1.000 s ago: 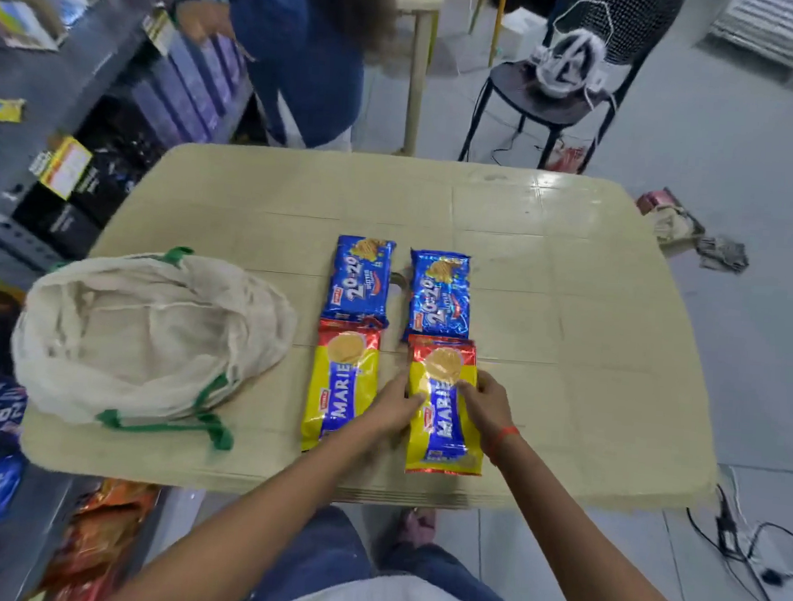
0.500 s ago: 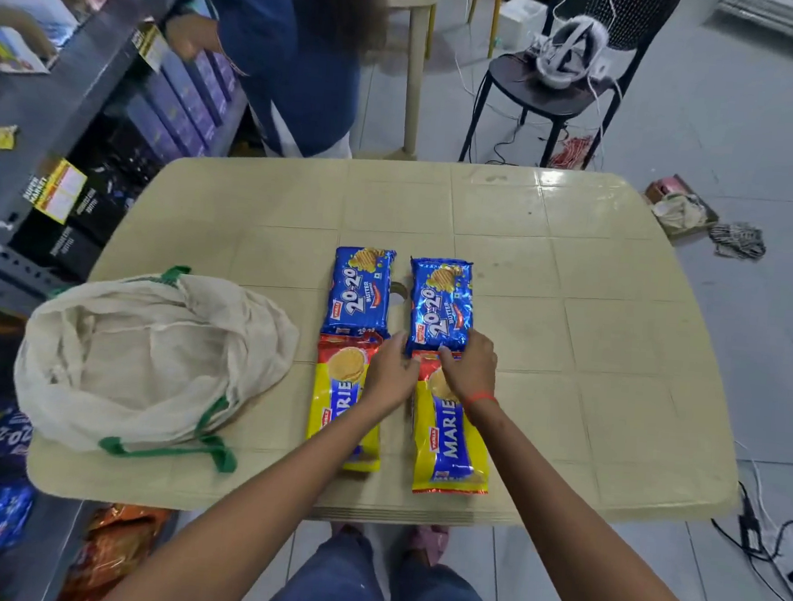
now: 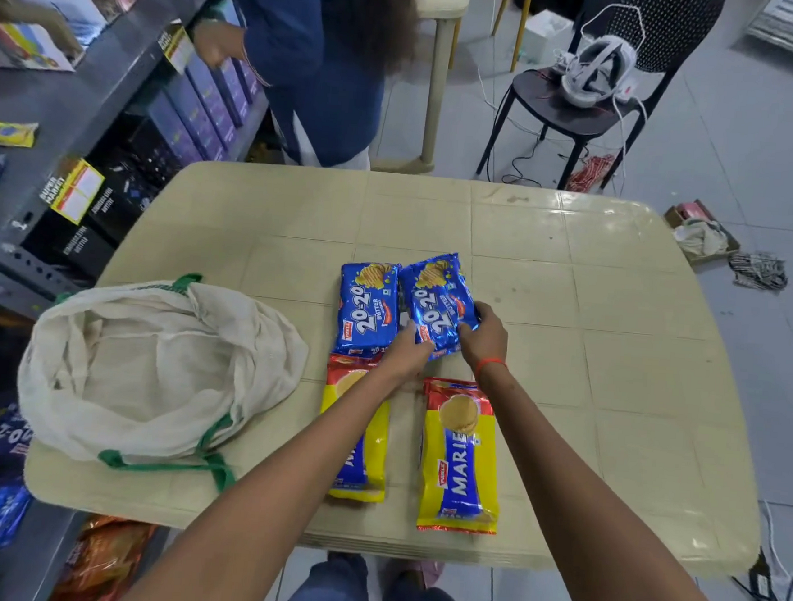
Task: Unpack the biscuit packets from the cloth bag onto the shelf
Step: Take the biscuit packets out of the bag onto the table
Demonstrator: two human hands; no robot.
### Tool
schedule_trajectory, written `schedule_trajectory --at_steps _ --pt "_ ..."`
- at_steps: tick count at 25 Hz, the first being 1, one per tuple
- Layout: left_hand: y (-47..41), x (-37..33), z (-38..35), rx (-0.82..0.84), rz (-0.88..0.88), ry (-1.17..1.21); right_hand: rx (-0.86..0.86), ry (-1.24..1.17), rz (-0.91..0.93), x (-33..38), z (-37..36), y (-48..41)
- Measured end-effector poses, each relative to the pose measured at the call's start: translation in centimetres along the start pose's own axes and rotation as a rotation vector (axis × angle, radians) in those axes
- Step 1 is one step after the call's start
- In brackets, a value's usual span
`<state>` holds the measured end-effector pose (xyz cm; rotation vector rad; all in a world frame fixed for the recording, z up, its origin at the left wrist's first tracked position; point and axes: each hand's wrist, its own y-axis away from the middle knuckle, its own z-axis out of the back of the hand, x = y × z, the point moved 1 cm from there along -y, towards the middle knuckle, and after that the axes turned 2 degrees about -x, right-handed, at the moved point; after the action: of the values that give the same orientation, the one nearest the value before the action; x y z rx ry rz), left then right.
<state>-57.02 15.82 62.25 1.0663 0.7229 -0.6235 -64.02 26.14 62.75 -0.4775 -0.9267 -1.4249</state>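
Two blue 20-20 biscuit packets and two yellow Marie packets lie on the beige table [image 3: 572, 312]. The right blue packet [image 3: 436, 303] is tilted and raised at its near end, gripped by my left hand [image 3: 407, 352] on its near left corner and my right hand [image 3: 483, 337] on its right side. The left blue packet [image 3: 366, 307] lies flat beside it. Below, the left Marie packet [image 3: 373, 444] is partly hidden under my left forearm, and the right Marie packet [image 3: 461, 459] lies in full view. The slumped cream cloth bag [image 3: 155, 363] with green handles sits at the table's left.
A grey metal shelf [image 3: 70, 104] with boxes and packets runs along the left. A person in blue [image 3: 308, 59] stands beyond the table's far edge at that shelf. A black chair [image 3: 582, 106] holding a headset stands at the far right. Cables lie on the floor at right.
My hands moved forward from the right Marie packet to the right blue 20-20 packet and took hold of it. That packet now sits tilted and lifted at its near end.
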Motion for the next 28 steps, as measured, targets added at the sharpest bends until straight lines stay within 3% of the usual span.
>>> schedule_trajectory --at_steps 6,10,20,24,26,28 --pt "0.9 0.2 4.1 -0.172 -0.099 0.12 -0.004 -0.178 0.073 3.0 -2.8 1.0" --pt "0.8 2.3 7.0 -0.258 -0.055 0.005 0.125 -0.225 0.007 3.8 -6.1 2.2" --pt "1.5 3.9 8.1 -0.23 0.039 0.004 0.261 -0.214 -0.087 3.7 -7.1 3.0" --pt "3.9 2.3 6.1 -0.502 -0.165 -0.245 0.197 -0.027 -0.076 2.0 -2.9 3.5" --pt "5.7 2.8 2.5 -0.377 -0.232 -0.3 0.121 0.173 -0.083 -1.2 -0.3 5.2" --pt "7.6 4.5 -1.7 -0.076 -0.066 -0.373 0.137 0.241 -0.235 -5.1 1.5 7.8"
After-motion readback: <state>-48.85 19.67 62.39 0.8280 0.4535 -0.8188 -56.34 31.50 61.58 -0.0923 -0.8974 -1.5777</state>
